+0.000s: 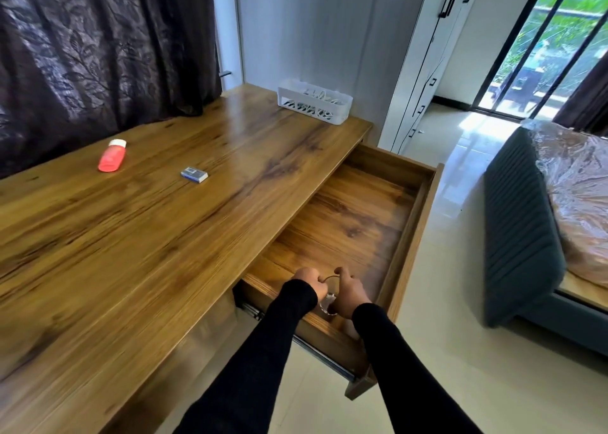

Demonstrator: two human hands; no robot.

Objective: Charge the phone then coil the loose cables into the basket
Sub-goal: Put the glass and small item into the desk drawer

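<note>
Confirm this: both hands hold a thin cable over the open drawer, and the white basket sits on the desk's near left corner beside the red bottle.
Not quite. The head view shows the white basket at the desk's far right corner, well apart from the red bottle. The rest holds: left hand and right hand hold the thin cable over the open drawer.

Desk (148, 236) & open drawer (355, 216): warm brown wood grain w/ dark streaks. Bottle (112, 156) red-orange, white cap. Small box (194, 174) blue & white. Basket (314, 106) white w/ leaf cut-out pattern. Curtain (98, 48) dark brown, leafy floral print. Sleeves (263, 351) black. Bed frame (519, 229) dark teal, ribbed. Floor (444, 351) cream tile.
</note>
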